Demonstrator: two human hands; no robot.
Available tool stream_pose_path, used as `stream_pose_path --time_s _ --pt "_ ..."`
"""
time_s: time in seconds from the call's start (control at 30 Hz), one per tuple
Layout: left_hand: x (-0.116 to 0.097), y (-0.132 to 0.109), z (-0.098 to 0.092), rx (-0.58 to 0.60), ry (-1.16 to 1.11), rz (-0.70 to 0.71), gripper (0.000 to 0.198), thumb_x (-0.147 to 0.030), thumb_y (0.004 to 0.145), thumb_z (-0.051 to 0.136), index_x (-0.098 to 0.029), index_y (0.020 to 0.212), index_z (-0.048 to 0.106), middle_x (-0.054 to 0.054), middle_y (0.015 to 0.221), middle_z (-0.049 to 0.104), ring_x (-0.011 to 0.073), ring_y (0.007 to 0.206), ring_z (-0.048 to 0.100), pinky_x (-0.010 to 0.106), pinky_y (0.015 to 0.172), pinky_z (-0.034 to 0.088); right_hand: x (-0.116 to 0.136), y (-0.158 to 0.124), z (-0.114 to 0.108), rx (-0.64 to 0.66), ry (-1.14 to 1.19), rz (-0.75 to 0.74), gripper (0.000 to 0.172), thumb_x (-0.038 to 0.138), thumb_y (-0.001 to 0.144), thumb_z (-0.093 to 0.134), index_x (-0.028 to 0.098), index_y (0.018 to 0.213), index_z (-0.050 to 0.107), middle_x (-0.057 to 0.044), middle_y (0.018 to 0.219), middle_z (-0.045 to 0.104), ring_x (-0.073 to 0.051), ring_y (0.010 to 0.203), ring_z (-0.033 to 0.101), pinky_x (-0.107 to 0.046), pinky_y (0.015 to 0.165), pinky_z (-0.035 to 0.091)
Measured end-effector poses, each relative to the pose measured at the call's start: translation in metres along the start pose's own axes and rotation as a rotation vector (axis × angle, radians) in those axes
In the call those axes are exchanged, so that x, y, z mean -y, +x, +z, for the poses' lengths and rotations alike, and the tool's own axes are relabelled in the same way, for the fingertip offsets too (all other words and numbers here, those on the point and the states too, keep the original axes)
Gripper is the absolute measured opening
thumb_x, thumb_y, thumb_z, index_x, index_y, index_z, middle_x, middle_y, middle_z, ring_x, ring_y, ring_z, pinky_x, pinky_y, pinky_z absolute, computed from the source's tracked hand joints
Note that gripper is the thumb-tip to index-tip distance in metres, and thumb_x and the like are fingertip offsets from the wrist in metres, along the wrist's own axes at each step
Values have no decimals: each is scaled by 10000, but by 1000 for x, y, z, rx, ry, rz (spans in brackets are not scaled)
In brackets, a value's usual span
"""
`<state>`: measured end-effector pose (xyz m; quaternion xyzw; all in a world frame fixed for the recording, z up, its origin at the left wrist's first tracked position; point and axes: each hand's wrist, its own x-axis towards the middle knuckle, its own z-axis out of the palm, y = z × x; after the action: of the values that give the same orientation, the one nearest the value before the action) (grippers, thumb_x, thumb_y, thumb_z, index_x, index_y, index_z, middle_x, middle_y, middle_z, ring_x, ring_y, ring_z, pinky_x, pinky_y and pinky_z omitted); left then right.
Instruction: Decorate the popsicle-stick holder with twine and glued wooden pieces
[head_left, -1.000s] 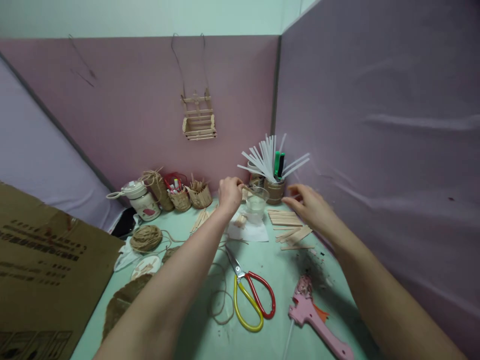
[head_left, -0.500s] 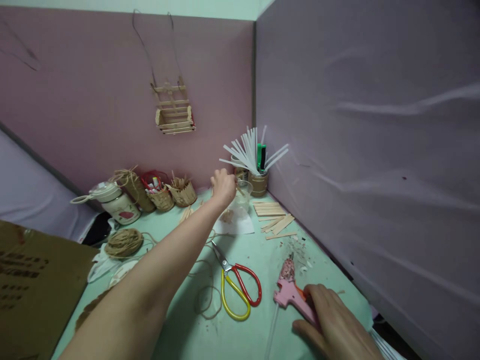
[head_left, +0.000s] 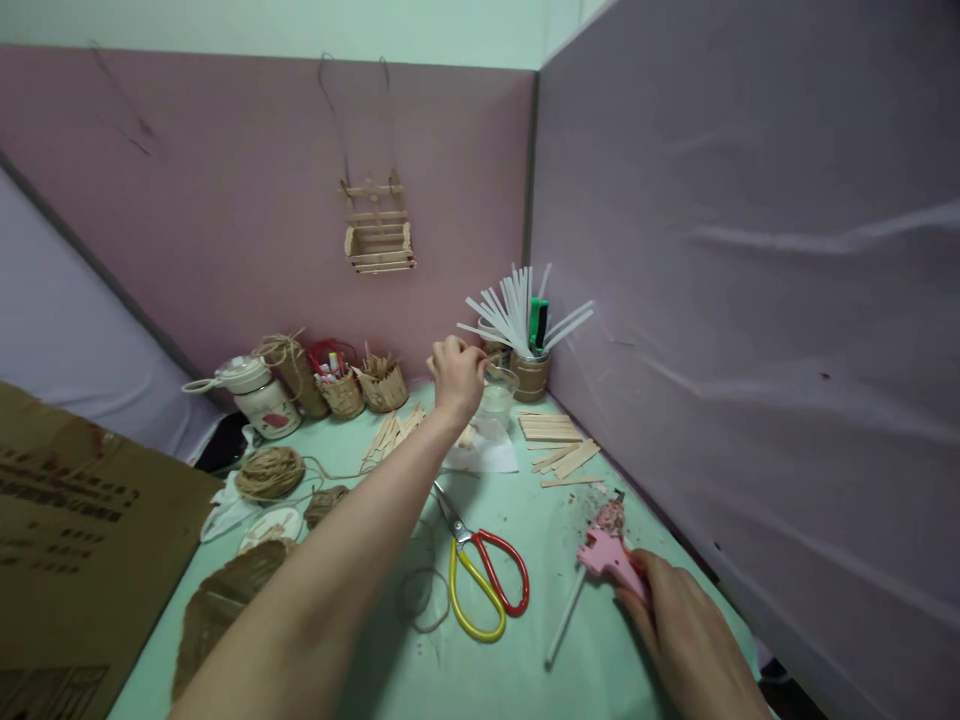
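Observation:
My left hand (head_left: 457, 378) reaches to the back of the table, its fingers closed together. A thin brownish tip shows beside them, too small to name. Just right of that hand stands a clear plastic cup (head_left: 498, 395), behind a white paper sheet (head_left: 491, 450). My right hand (head_left: 679, 625) is wrapped round the handle of a pink hot glue gun (head_left: 611, 558). The gun's nozzle points away from me, and a white glue stick (head_left: 564, 618) sticks out of its back. Scissors (head_left: 480, 570) with one red and one yellow handle lie between my arms.
Flat wooden sticks (head_left: 547, 428) lie at the right, near a jar (head_left: 531, 378) of white glue sticks. Twine (head_left: 270, 472), small stick-filled baskets (head_left: 382, 387) and a white bottle (head_left: 266, 405) stand left. A cardboard box (head_left: 90, 540) borders the left; a wooden stick swing (head_left: 380, 247) hangs behind.
My right hand has closed round the glue gun, which has shifted right with its glue stick swung. My left hand has moved slightly at the cup. The whole view has shifted a little.

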<state>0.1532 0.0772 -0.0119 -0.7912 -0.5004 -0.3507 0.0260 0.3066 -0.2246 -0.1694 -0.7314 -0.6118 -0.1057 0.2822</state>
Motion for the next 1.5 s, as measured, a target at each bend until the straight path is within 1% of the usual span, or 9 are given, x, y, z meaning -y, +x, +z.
stream_pose_path --time_s 0.37,0.53,0.63,0.8,0.97,1.13,1.27,1.33,1.5 --pt "11 -55 0 -158 86 -25 205 -276 949 469 -222 957 667 101 1097 566 249 1033 438 399 887 325 -17 5 -8 44 -129 -68 507 539 929 403 131 1202 529 -164 942 707 -314 822 701 -418 666 549" --pt "10 -66 -8 -96 96 -5 162 -237 934 499 -218 913 658 73 1043 615 242 1019 465 391 866 320 0 34 -37 51 1 -55 602 641 869 418 128 1145 571 -198 991 702 -347 872 693 -464 723 548" --pt "0 -83 -25 -207 -13 -38 182 -280 952 475 -234 936 650 58 1032 647 237 1021 485 398 875 304 24 53 -51 65 178 53 571 665 806 494 177 1075 616 -157 958 709 -323 851 683 -453 749 544" --pt "-18 -161 -68 -196 -280 59 219 -284 961 449 -257 889 654 41 875 708 223 956 553 405 890 285 85 79 -49 311 860 374 521 664 785 564 196 999 645 -99 861 700 -215 706 646 -325 600 528" --pt "1 -262 -98 -52 -331 103 202 -218 906 529 -320 984 685 20 956 753 243 941 584 428 876 271 131 81 -28 472 1364 599 524 659 666 712 156 796 641 -11 630 561 -116 529 490 -235 463 380" --pt "21 -320 -120 161 -513 -63 186 -286 821 668 -330 998 704 41 1009 744 263 977 593 443 922 300 145 56 -19 673 1387 624 477 611 669 741 163 732 590 35 593 524 -66 487 391 -199 454 257" --pt "21 -323 -129 251 -937 -615 289 -413 776 698 -248 1010 658 73 963 706 227 901 613 371 824 420 157 37 -26 871 1215 407 437 590 753 665 168 691 570 61 561 454 -69 503 339 -215 492 239" --pt "20 -318 -127 362 -1177 -799 341 -439 740 723 -212 979 634 43 824 673 178 765 597 300 699 428 164 29 -29 890 1157 302 420 566 769 645 173 654 549 65 561 412 -80 532 334 -223 513 248" --pt "20 -319 -119 485 -1356 -863 462 -383 594 838 -176 942 616 -56 592 537 84 541 456 212 541 330 169 25 -24 790 1024 143 313 465 824 572 188 683 535 21 655 525 -127 637 464 -245 603 345"
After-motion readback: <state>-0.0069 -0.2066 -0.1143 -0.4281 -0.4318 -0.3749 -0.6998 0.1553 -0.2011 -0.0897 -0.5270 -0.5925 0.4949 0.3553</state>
